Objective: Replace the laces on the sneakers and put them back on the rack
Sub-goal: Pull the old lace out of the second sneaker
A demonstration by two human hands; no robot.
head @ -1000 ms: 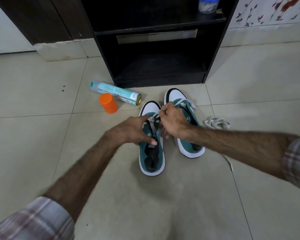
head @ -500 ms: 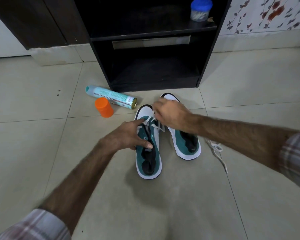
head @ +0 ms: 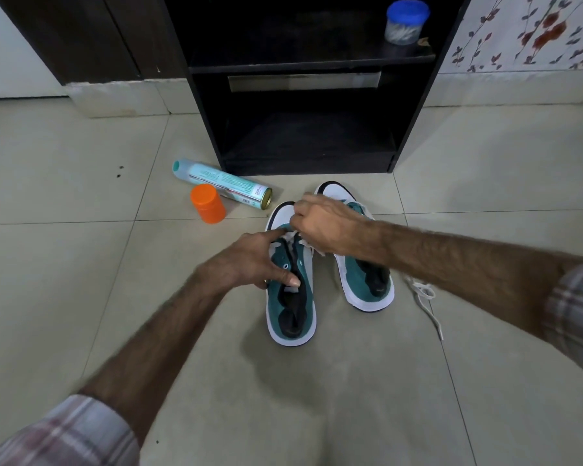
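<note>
Two teal-and-white sneakers lie side by side on the tiled floor [head: 81, 297] in front of me, toes toward the black rack [head: 303, 95]. Beyond my left hand [head: 249, 260] and off to its left I see a teal spray can [head: 221, 183] lying on its side, with an orange cap [head: 207, 203] standing just beside it, nearer to me. Past both hands the rack's lower shelf stands open, and on the shelf above it, beyond my right hand [head: 327, 227], sits a clear jar with a blue lid [head: 406, 21]. To the right of my right forearm a loose white lace [head: 424, 297] lies in a heap on the tile, one end trailing toward me. The right sneaker [head: 364, 280] is partly covered by my right wrist and forearm, which cross over its front half. My left hand rests on the left sneaker [head: 290, 290]: the thumb presses at the edge of the opening, the forefinger reaches along the eyelet side toward the toe, and the other fingers curl around the shoe's outer side, so the hand grips it. My right hand hovers over the toe end of that same sneaker, fingers curled and pinching a white lace [head: 312, 245] that runs from the eyelets; a loose end hangs out below the palm. Which eyelet the lace passes through I cannot tell, as the fingers hide it.
</note>
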